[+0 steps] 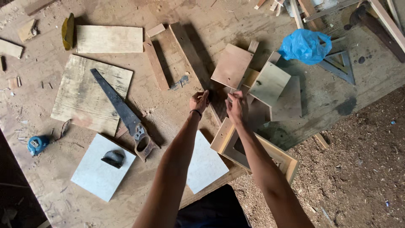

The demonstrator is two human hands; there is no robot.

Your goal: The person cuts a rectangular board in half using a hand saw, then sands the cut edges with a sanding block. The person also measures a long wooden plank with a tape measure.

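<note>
At mid-counter, both hands meet over a long dark wooden strip [198, 69] that runs diagonally across the worn wooden counter [177, 114]. Left hand [198, 101] — fingers curled, grip pinching the strip's near end; right hand [235, 107] — fingers bent just beside it, though whether its grip grasps anything cannot be told. Just right of the hands lie stacked plywood squares [270, 83], with a blue plastic bag [304, 45] beyond. Below the right forearm sits an open wooden frame [291, 162]. Further left: a handsaw [122, 112] on a pale board [84, 95], and a blue tape measure [37, 144].
</note>
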